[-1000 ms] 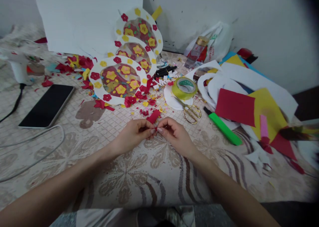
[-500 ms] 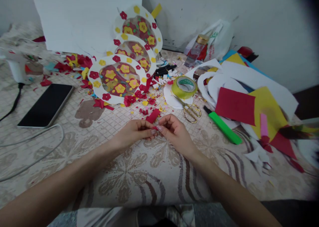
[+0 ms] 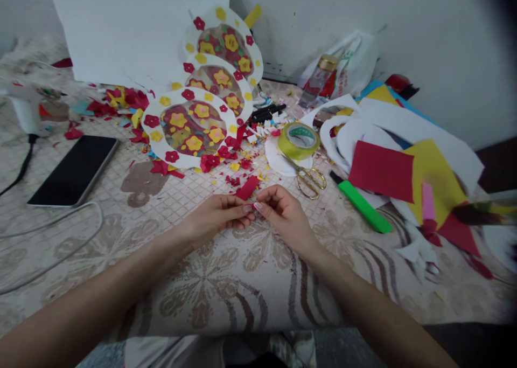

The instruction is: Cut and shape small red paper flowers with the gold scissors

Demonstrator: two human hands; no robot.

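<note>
Between my fingertips is a tiny piece of red paper [image 3: 253, 207], mostly hidden by them. My left hand [image 3: 228, 213] pinches it from the left, and my right hand [image 3: 280, 209] pinches it from the right, so the hands nearly meet. A red paper strip [image 3: 247, 187] lies on the cloth just beyond the left fingers. Gold-handled scissors [image 3: 309, 182] rest past my right hand, partly on a white paper disc [image 3: 272, 160]. Nearby stand white paper rings [image 3: 159, 147] decorated with red and yellow paper flowers.
A roll of yellow-green tape [image 3: 297, 147] lies on the disc. To the right are a green marker [image 3: 365, 207], a red paper sheet [image 3: 382, 171] and a yellow sheet [image 3: 438, 179]. A phone [image 3: 76, 168] and cable [image 3: 99, 222] lie left. Paper scraps [image 3: 238, 166] litter the middle; a bottle [image 3: 319, 82] leans behind.
Both hands stay in almost the same place. The fingertips have shifted slightly on the small red paper piece, and less of it shows now.
</note>
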